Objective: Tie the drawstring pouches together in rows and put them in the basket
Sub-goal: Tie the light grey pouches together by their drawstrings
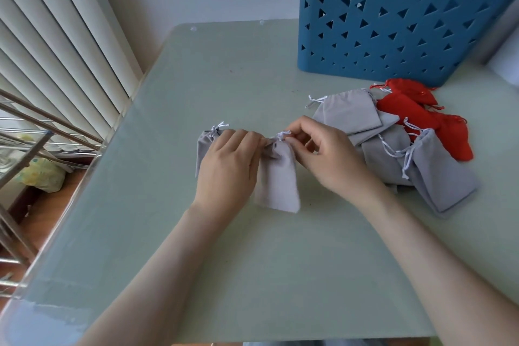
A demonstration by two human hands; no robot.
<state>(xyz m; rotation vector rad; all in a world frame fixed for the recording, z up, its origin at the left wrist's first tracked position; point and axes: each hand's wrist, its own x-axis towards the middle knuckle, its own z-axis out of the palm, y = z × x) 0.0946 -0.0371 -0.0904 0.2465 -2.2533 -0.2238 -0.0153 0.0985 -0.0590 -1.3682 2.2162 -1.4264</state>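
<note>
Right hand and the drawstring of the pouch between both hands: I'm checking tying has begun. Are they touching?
Touching. The head view shows the right hand pinching the white drawstring at the neck of the grey pouch.

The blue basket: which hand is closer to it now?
Right. The right hand pinches the top of a grey pouch, below and left of the basket; the left hand holds the same pouch from farther left, so farther away.
</note>
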